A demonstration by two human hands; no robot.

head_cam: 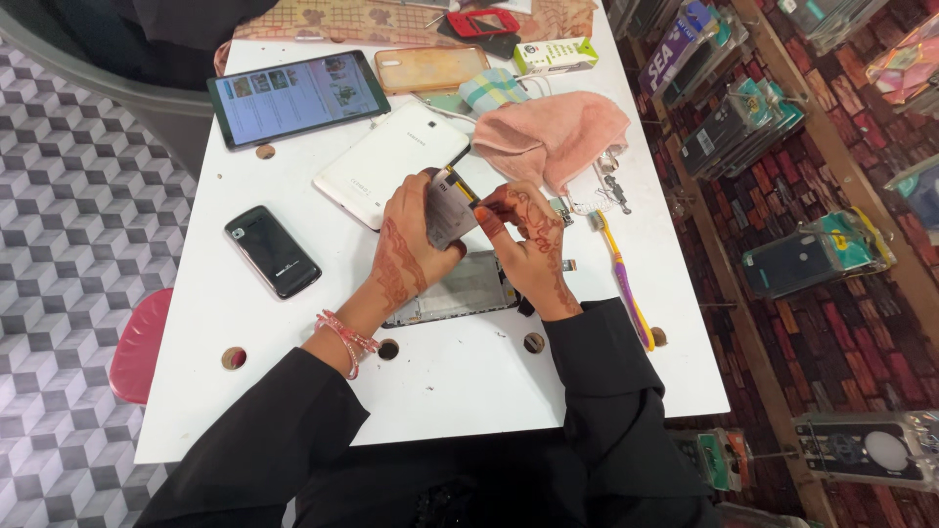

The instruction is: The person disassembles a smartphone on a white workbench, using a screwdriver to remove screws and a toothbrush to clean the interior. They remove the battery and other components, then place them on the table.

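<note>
Hands met over the middle of the white table (469,381). Her left hand (406,249) was closed around a small grey phone part (448,213), held tilted above an opened phone frame (460,290) lying flat beneath. Her right hand (528,240) pinched the part's upper edge with its fingertips. Just behind lay a white tablet (391,161) face down, a pink cloth (553,132) and a lit tablet (296,96). A black phone (272,251) sat well apart on the left, a purple-and-yellow toothbrush (623,284) on the right.
</note>
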